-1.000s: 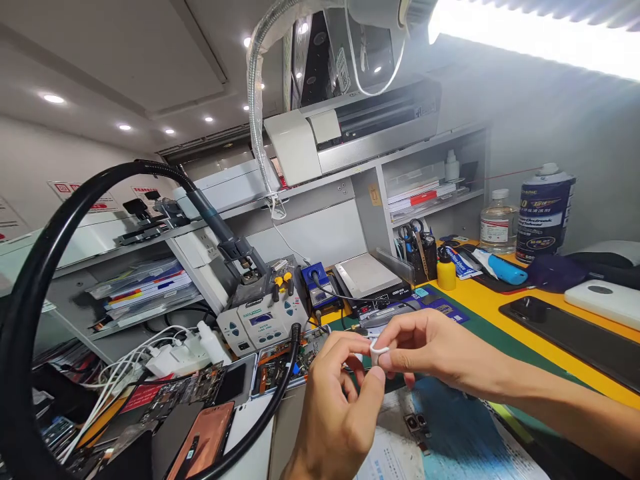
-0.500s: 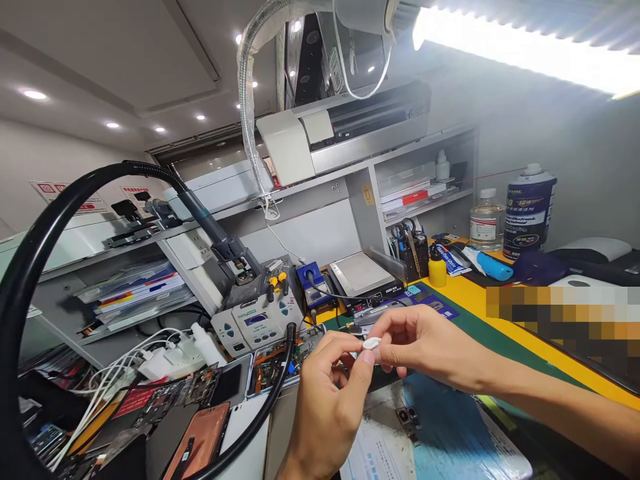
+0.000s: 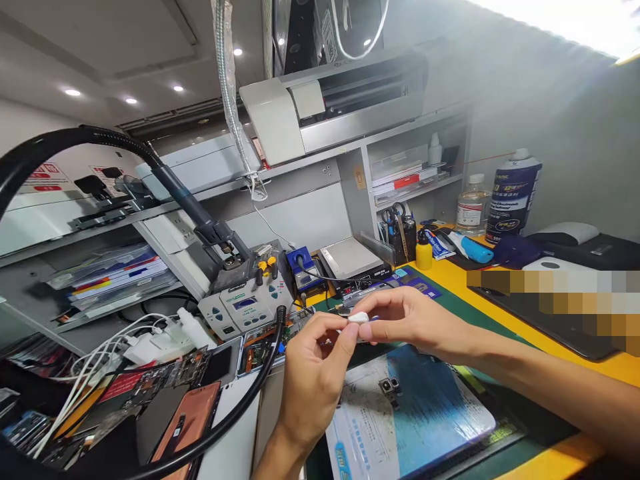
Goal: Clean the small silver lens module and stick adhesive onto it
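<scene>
A small white piece (image 3: pixel 358 319) is pinched between the fingertips of both hands, above the far edge of a blue and white mat. My left hand (image 3: pixel 316 373) grips it from the left with thumb and forefinger. From the right, my right hand (image 3: pixel 407 317) holds it, also between thumb and fingers. What the piece is cannot be made out. Below the hands, a small camera module (image 3: pixel 390 390) lies on the mat (image 3: pixel 440 427).
A black hose (image 3: pixel 250 407) arches along the left, in front of a grey soldering station (image 3: pixel 250 310). Phones and circuit boards crowd the left side. At the back right stand a yellow bottle (image 3: pixel 424 255), a clear bottle (image 3: pixel 471 210) and a spray can (image 3: pixel 513 200).
The view has tilted down and shifted, so more of the mat shows. Both hands still hold the white piece, which now appears turned and seen more from its side.
</scene>
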Demonstrator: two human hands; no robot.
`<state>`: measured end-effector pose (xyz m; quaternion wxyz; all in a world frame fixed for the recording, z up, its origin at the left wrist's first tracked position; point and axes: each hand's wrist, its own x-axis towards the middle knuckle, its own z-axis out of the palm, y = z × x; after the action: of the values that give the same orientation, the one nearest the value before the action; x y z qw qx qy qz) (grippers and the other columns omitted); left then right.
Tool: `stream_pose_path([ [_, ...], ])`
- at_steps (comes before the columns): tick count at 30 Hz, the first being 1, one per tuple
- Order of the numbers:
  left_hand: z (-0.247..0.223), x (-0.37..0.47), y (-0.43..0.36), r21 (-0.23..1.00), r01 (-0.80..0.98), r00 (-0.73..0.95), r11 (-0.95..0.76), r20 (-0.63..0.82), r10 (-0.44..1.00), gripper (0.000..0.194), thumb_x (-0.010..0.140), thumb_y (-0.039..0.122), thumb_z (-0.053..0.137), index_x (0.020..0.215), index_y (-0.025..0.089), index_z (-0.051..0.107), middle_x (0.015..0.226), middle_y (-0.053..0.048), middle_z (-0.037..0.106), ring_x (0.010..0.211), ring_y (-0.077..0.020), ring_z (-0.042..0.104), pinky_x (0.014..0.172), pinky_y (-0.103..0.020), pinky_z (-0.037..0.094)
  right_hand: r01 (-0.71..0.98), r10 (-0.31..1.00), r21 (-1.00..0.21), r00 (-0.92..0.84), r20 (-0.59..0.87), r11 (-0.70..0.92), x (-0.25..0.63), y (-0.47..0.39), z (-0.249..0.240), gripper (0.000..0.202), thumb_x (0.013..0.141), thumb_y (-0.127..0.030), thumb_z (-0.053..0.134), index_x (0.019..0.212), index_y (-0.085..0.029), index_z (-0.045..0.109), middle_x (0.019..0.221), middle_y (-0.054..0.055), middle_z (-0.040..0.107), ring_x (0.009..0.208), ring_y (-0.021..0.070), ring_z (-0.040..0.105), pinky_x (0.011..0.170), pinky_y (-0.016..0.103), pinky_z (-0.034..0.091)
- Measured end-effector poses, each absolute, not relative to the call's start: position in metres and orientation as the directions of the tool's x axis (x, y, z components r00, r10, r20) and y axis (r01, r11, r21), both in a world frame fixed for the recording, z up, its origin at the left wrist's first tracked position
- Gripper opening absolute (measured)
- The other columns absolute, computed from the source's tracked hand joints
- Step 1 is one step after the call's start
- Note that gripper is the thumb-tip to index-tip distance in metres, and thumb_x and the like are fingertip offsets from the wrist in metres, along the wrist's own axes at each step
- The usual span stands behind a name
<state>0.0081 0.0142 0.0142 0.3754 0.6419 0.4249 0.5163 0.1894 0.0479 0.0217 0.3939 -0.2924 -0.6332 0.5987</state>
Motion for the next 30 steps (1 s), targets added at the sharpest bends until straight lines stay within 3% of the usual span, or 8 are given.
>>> stream_pose_path([
  [8, 0.009, 0.01, 0.015, 0.9, 0.245, 0.04, -0.361, 0.363, 0.931, 0.02, 0.087, 0.037, 0.066, 0.084, 0.017, 0.068, 0.077, -0.002, 0.064, 0.064, -0.0119, 0.055, 0.054, -0.02, 0.041, -0.05, 0.849, -0.972, -0.478, 0.224, 0.228, 0.19, 0.048, 0.018, 0.034, 0.081, -0.046, 0.075, 0.094, -0.015, 0.077, 0.086, 0.006, 0.072, 0.073, 0.0147, 0.059, 0.065, 0.026, 0.048],
  [16, 0.006, 0.012, 0.01, 0.928, 0.24, 0.06, -0.286, 0.28, 0.958, 0.025, 0.086, 0.041, 0.066, 0.083, 0.016, 0.066, 0.068, 0.001, 0.061, 0.051, -0.0081, 0.045, 0.047, -0.019, 0.036, 0.039, 0.862, -0.93, -0.389, 0.324, 0.367, 0.183, 0.042, 0.011, 0.03, 0.088, -0.044, 0.068, 0.096, -0.016, 0.074, 0.087, 0.005, 0.073, 0.077, 0.0172, 0.063, 0.069, 0.028, 0.05],
  [26, 0.011, 0.01, 0.014, 0.947, 0.258, 0.026, -0.191, 0.19, 0.981, 0.021, 0.083, 0.034, 0.064, 0.08, 0.015, 0.071, 0.048, 0.005, 0.052, 0.04, -0.008, 0.039, 0.043, -0.022, 0.031, 0.208, 0.701, -0.686, -0.398, 0.591, 0.697, 0.185, 0.038, 0.007, 0.018, 0.094, -0.025, 0.06, 0.103, -0.017, 0.072, 0.1, 0.008, 0.076, 0.091, 0.0196, 0.07, 0.081, 0.03, 0.056],
  [30, 0.008, 0.009, 0.015, 0.964, 0.215, -0.026, -0.157, 0.166, 0.986, 0.022, 0.082, 0.033, 0.065, 0.069, 0.016, 0.067, 0.047, 0.005, 0.051, 0.04, -0.0067, 0.037, 0.041, -0.021, 0.027, 0.246, 0.561, -0.507, -0.443, 0.699, 0.826, 0.186, 0.04, 0.003, 0.023, 0.09, -0.02, 0.063, 0.112, -0.015, 0.07, 0.102, 0.01, 0.076, 0.09, 0.0197, 0.072, 0.08, 0.031, 0.058],
])
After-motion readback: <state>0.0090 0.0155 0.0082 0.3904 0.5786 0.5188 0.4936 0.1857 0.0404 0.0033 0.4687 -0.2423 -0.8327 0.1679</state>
